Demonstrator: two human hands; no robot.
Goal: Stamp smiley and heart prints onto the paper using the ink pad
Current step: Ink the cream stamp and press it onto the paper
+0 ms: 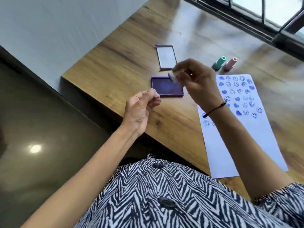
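Hovering just above the near corner of the open ink pad (pixel 167 87), a small pale stamp (pixel 172 76) is pinched in the fingertips of the right hand (pixel 193 79), while the left hand (pixel 141 109) hangs loosely curled beside the pad, perhaps pinching something tiny, though blur hides it. Pressed at that tilt, I reckon it would ink unevenly and leave another smeared print on the paper (pixel 243 116), already crowded with blue smileys and hearts, or the passing wrist could drag wet ink. No brand or writing is readable on the pad, its lid (pixel 166 57), or the green stamp (pixel 219 62) and pink stamp (pixel 230 63) on the tabletop (pixel 125 66).
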